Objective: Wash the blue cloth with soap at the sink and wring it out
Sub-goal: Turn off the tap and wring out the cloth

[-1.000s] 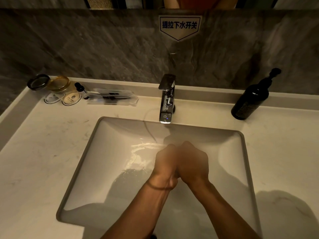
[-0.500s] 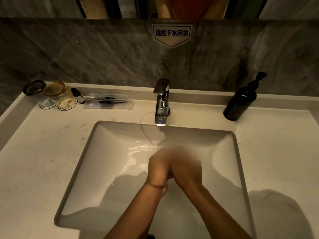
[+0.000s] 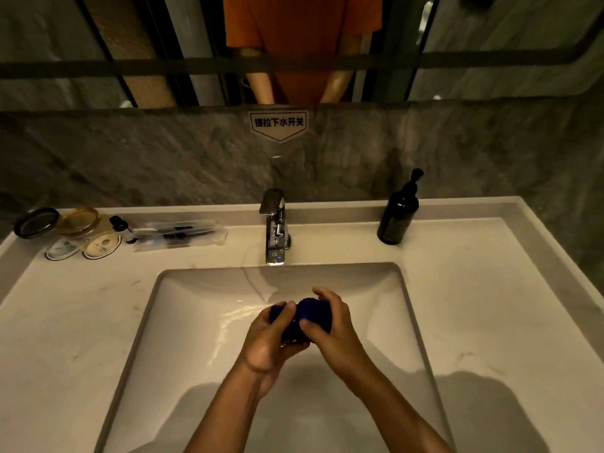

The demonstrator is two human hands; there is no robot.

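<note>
blue cloth (image 3: 310,317) bunched over sink (image 3: 202,338), below faucet (image 3: 274,230) | left hand (image 3: 271,341) and right hand (image 3: 333,331): fingers curled tight round cloth | risk: wet, soapy wad may slip into basin; splashes may reach worktop (image 3: 490,305)

Two bare forearms enter from the near edge, with no sleeves, watch or rings visible on them. The left hand (image 3: 268,346) and right hand (image 3: 333,328) are both ungloved. In the mirror at the far side, the person's reflection shows an orange short-sleeved top (image 3: 300,27) with a fine ribbed texture.
</note>
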